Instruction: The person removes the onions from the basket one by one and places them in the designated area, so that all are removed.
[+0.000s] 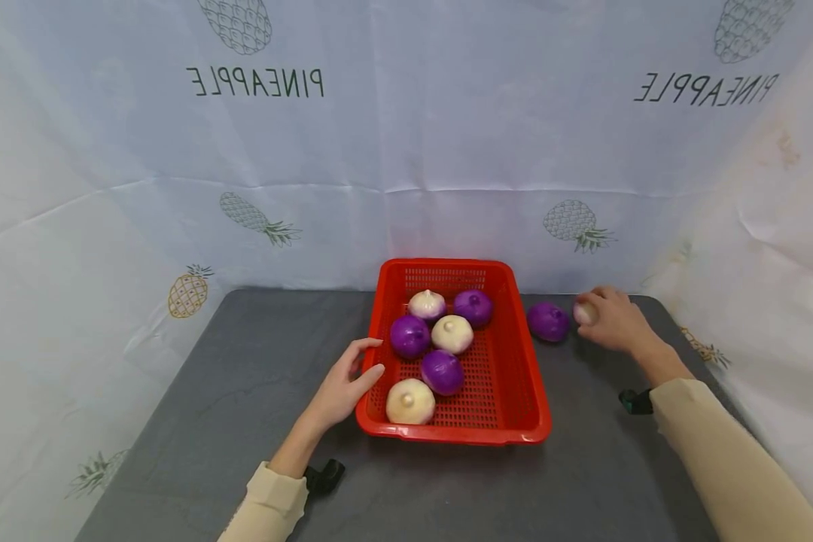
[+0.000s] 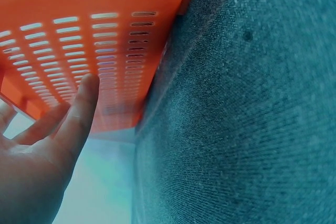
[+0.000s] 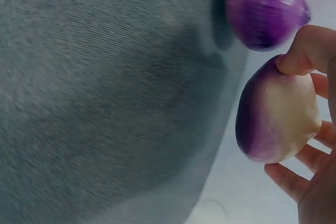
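My right hand (image 1: 610,320) grips a white-and-purple turnip (image 3: 278,111) at the table's far right, thumb on one side and fingers round the other. Just left of it, a purple onion (image 1: 548,322) lies beside the basket; the right wrist view shows this onion (image 3: 265,9) above the turnip. My left hand (image 1: 344,382) is at the left side of a red plastic basket (image 1: 538,418), its fingers loosely extended toward the rim. In the left wrist view one finger (image 2: 84,106) overlaps the slotted outer wall. Inside the basket are three whitish turnips (image 1: 452,335) and three purple onions (image 1: 442,373).
The basket stands on a dark grey table (image 1: 244,391), near its back edge. A white cloth (image 1: 461,135) printed with pineapples hangs behind the table and along both sides. Dark wrist devices (image 1: 325,477) show at both cuffs.
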A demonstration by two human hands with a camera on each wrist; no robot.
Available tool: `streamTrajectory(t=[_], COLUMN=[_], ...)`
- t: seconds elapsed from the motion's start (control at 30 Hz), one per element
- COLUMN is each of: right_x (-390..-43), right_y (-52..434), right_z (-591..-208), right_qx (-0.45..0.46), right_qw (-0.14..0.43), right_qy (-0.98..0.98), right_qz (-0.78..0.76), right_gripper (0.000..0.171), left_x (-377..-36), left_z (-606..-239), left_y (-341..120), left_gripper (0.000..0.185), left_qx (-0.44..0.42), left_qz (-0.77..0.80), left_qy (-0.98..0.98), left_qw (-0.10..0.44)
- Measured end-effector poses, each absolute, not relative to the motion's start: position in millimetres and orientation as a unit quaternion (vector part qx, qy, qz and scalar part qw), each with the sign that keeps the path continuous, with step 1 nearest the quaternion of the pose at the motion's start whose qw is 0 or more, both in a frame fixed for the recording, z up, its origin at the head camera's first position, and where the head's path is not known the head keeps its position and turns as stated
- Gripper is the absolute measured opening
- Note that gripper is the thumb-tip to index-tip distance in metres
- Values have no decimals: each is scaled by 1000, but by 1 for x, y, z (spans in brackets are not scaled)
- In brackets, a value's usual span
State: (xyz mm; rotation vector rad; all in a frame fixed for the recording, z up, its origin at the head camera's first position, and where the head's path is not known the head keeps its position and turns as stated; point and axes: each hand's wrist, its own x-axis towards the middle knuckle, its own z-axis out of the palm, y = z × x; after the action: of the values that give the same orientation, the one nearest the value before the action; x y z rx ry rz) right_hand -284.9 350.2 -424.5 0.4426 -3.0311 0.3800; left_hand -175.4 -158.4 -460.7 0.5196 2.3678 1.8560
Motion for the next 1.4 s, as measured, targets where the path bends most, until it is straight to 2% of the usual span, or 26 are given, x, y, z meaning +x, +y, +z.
streamTrajectory(t=[0.3,0.57,0.83,1.13,1.4], right_x=[-284,-284,-280,-264,-248], right_y=[348,351,354,338,324], right_z=[-443,-440,-419,-380,-362], right_qx=[131,147,158,174,184], right_qw=[3,6,25,51,86], right_qy=[-984,-983,-977,-973,-968], right_qz=[122,111,140,142,150], right_gripper=[56,58,54,48,45], left_x=[-175,-174,-175,-176,-175], left_z=[-461,-461,-461,-460,-459], left_y=[-158,-157,-158,-158,-158], left_gripper=[50,50,51,51,49], left_qx=[177,171,169,169,164], left_qz=[608,603,605,603,603], left_qy=[773,778,777,779,780], left_qw=[41,38,39,36,35])
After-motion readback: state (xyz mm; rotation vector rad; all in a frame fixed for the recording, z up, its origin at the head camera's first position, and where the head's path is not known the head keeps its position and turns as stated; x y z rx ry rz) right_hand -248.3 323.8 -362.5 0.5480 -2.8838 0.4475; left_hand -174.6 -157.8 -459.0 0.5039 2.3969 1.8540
